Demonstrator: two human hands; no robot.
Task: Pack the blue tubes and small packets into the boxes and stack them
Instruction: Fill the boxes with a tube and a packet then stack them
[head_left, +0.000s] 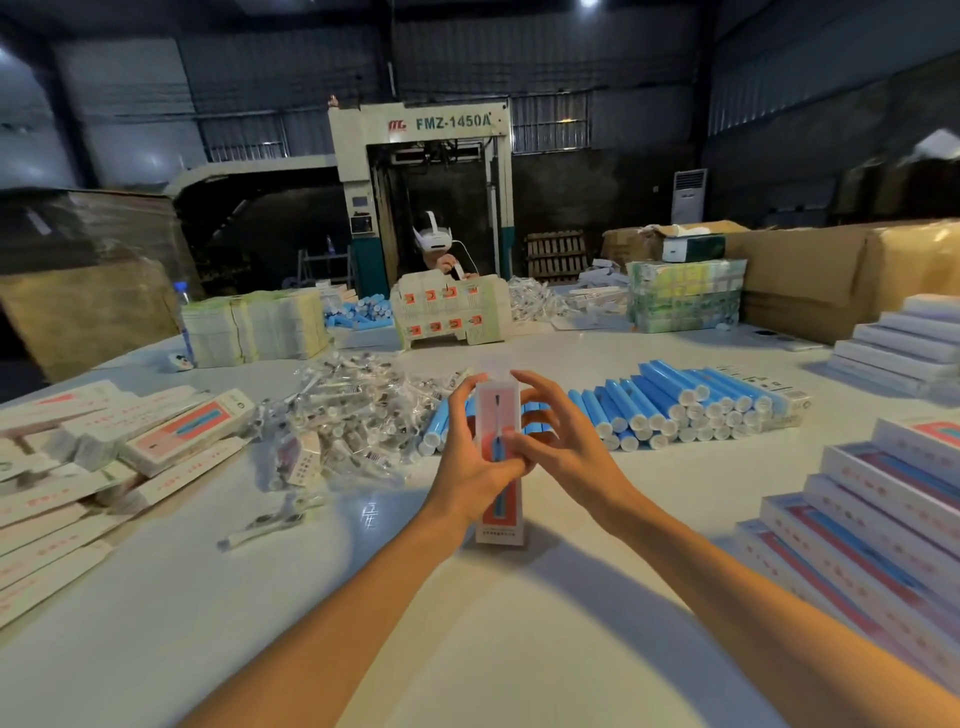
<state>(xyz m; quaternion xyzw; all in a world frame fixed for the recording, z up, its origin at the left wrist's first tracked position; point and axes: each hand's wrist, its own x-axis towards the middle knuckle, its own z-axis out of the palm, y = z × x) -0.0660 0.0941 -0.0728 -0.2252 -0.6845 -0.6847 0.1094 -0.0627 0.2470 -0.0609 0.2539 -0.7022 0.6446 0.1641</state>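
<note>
A tall white and red box (500, 410) with a blue toothbrush picture stands upright on the white table (467, 623) in the middle. My left hand (470, 457) grips its left side, fingers curled round it. My right hand (558, 436) touches its right side at mid height, with the upper fingers spread loosely beside the box top. Blue tubes (691, 410) with white caps lie piled just behind and to the right. A heap of small clear packets (353, 415) lies behind and to the left.
Flat unfolded boxes (104, 467) lie scattered at the left. Stacked packed boxes (883, 509) fill the right edge, with more white boxes (898, 348) behind. Across the table a person (441, 249) works behind printed sheets (449, 312). Paper stacks (254, 325) and cartons (831, 280) line the far side.
</note>
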